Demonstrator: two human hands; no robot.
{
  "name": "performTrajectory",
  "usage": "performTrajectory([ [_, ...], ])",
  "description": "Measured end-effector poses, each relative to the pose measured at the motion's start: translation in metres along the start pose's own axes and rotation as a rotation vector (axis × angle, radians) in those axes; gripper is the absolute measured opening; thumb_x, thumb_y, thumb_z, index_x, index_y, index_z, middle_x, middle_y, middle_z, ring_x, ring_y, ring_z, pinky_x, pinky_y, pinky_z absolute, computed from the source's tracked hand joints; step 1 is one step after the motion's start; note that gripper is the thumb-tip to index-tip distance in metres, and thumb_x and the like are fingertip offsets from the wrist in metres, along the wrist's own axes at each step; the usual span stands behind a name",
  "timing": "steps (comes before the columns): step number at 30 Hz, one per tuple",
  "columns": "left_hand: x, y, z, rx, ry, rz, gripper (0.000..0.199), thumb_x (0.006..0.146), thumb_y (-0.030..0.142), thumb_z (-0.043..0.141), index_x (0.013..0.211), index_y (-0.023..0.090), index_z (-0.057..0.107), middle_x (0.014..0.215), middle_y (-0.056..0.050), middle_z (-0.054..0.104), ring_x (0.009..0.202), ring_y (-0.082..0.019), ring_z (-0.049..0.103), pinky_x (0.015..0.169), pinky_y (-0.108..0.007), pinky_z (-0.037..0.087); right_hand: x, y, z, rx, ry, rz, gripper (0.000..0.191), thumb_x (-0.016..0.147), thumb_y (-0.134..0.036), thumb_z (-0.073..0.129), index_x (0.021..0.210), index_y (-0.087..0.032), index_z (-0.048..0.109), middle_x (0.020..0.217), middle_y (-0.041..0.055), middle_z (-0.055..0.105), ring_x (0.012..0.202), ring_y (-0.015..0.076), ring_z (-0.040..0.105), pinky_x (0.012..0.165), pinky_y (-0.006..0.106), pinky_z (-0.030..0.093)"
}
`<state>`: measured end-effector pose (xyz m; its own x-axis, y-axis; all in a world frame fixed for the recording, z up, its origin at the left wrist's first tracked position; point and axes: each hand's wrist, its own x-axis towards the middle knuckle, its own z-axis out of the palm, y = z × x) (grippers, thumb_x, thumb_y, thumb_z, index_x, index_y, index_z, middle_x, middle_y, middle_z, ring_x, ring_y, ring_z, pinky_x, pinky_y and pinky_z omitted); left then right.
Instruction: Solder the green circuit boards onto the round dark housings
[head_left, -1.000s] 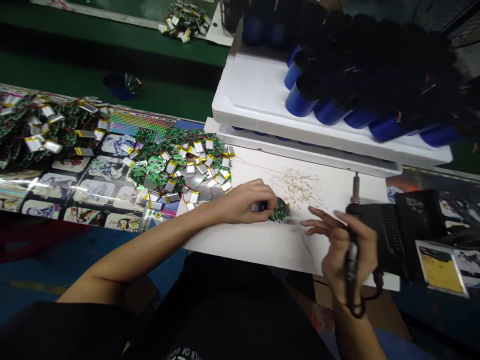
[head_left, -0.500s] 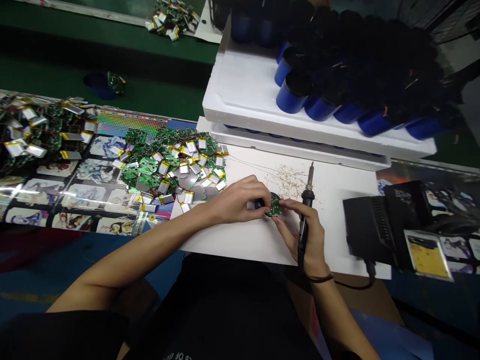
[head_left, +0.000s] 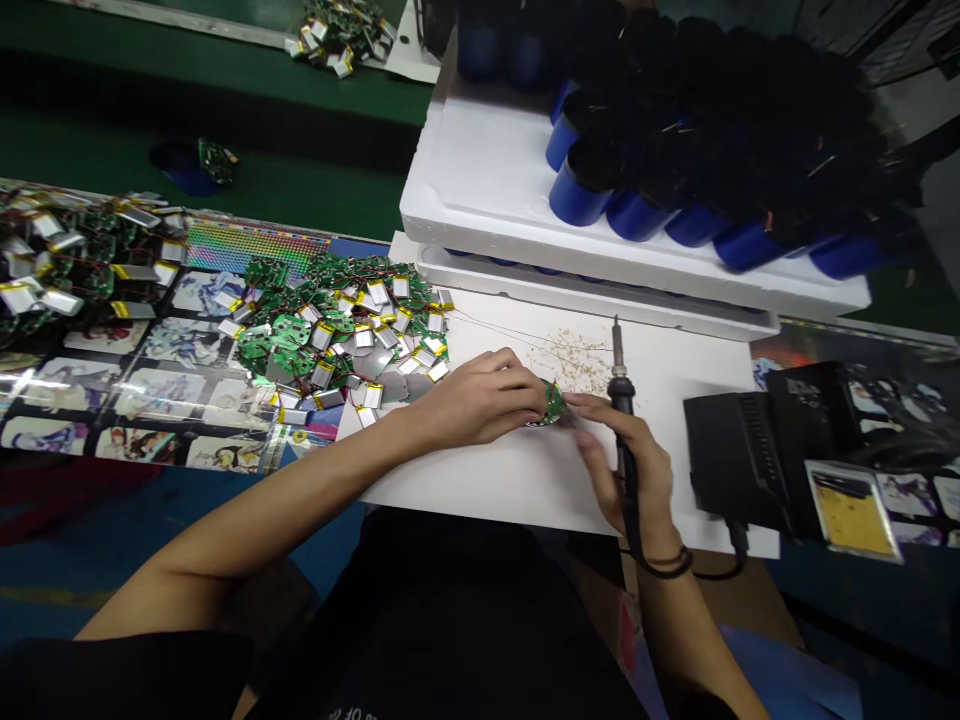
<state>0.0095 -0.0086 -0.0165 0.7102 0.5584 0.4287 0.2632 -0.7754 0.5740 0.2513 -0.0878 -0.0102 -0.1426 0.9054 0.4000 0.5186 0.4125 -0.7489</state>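
My left hand [head_left: 491, 400] has its fingers closed around a small round green circuit board [head_left: 553, 402], whose right part shows past the fingertips. Just right of the board, my right hand [head_left: 634, 460] holds a black soldering iron [head_left: 621, 395], its metal tip pointing up and away from me. The thumb and index fingertips of that hand are near the board's right edge and blurred; touch cannot be made out. Both hands are over a white sheet [head_left: 487, 480]. Small yellowish bits [head_left: 574, 360] and thin wires lie beyond them.
Green boards with silver battery cells [head_left: 337, 330] are piled at the left, with another heap [head_left: 82, 250] farther left. White foam trays [head_left: 480, 190] with blue cups [head_left: 581, 185] stand at the back. A black box [head_left: 731, 460] and a yellow sponge tray [head_left: 855, 510] are at the right.
My right hand and the soldering iron have shifted right, its fingers drawn back slightly from the board. My left hand has turned a little, and the board is now seen more tilted.
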Motion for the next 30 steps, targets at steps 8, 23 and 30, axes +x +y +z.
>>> performTrajectory([
  [8,0.0,-0.002,-0.002,0.066,-0.042,0.037,0.019,0.109,0.021,0.055,0.108,0.021,0.074,0.117,-0.006,0.08,0.104,-0.024,0.062,0.094,-0.037,0.052,-0.01,-0.024,-0.029,0.331,0.335,0.197,0.028,0.093,-0.039,0.075,0.116,-0.024,0.073,0.08,0.0009,0.074,0.057,0.0163,0.066,0.043,0.026,0.046],
  [23,0.0,-0.002,-0.003,0.073,-0.006,0.072,0.014,0.107,0.019,0.06,0.108,0.02,0.073,0.115,-0.006,0.08,0.103,-0.023,0.063,0.094,-0.036,0.054,-0.023,-0.026,-0.053,-0.19,-0.032,-0.059,0.013,0.092,-0.022,0.071,0.104,-0.023,0.078,0.086,0.0034,0.084,0.062,0.0188,0.078,0.056,0.028,0.064],
  [30,0.0,0.0,-0.002,0.128,-0.001,0.073,0.018,0.108,0.02,0.056,0.107,0.02,0.073,0.115,-0.006,0.08,0.103,-0.023,0.063,0.092,-0.036,0.054,-0.017,-0.03,-0.055,-0.261,-0.074,-0.075,0.009,0.092,-0.024,0.072,0.099,-0.023,0.078,0.083,0.0023,0.084,0.062,0.0192,0.079,0.06,0.027,0.065],
])
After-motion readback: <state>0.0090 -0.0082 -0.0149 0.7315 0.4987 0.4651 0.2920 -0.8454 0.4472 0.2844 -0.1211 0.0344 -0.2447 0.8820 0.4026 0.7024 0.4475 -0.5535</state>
